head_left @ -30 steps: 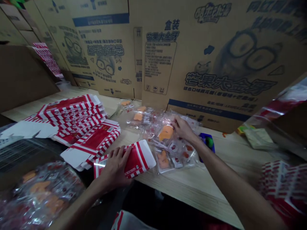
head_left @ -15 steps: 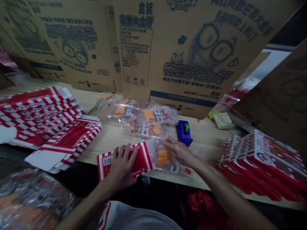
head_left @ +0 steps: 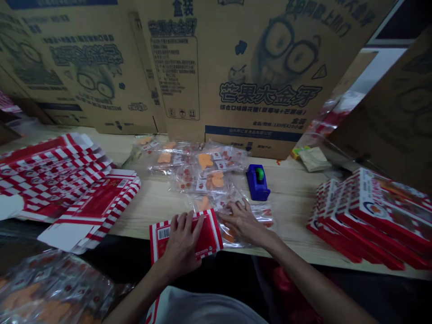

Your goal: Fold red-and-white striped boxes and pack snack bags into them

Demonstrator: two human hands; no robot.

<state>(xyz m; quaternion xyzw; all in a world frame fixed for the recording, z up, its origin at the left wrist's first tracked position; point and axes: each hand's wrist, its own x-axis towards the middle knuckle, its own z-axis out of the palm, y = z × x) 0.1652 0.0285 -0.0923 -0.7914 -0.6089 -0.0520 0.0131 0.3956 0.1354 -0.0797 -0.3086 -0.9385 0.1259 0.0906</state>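
Observation:
My left hand lies flat, fingers spread, on a red-and-white striped carton at the table's front edge. Beside it, my right hand rests palm down with its fingers apart on a clear plastic packet holding orange pieces. That packet lies against the carton's right end. More clear packets with orange pieces are spread just behind both hands.
Flat striped cartons are piled at left. Filled red boxes are stacked at right. A blue tape dispenser stands behind the packets. Big printed cardboard boxes wall the back. A bag of packets sits lower left.
My right hand drew a packet from the pile toward me, up to the carton's right end, and now lies on it. The left hand stayed on the carton. The view swung right.

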